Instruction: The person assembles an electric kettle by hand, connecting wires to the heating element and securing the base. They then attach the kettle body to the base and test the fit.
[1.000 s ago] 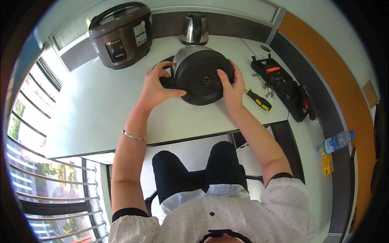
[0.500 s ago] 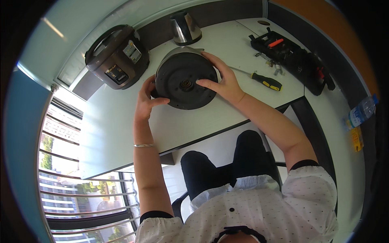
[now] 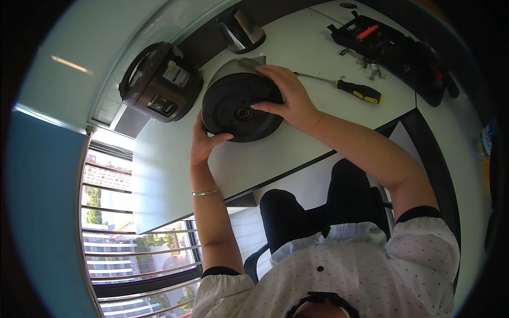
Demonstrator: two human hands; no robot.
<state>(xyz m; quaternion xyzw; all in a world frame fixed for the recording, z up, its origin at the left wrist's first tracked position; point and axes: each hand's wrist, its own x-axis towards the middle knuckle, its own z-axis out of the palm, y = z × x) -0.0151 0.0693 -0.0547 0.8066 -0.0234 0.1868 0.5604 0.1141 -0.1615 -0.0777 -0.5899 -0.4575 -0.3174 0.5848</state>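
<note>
An electric kettle (image 3: 225, 108) with a steel body and a round black underside is tipped so that its bottom faces me. A ring-shaped metal connector sits at the middle of that underside. My left hand (image 3: 205, 140) grips its lower left side, thumb on the black rim and the other fingers mostly hidden behind. From the upper right, my right hand (image 3: 291, 100) clasps the steel side, its thumb lying flat on the underside close to the connector. The spout points up and away. Whether the kettle rests on the table cannot be made out.
A yellow-and-black screwdriver (image 3: 359, 91) lies to the right, near small metal pieces (image 3: 366, 62) and an open black tool case (image 3: 392, 50). Behind stand another kettle (image 3: 241, 33) and a brown electric cooker (image 3: 161, 85). A bottle (image 3: 485, 142) is at the far right.
The view has swung, so the surroundings appear shifted to the right. The kettle is tilted slightly differently, its steel side showing more, with both hands still on it.
</note>
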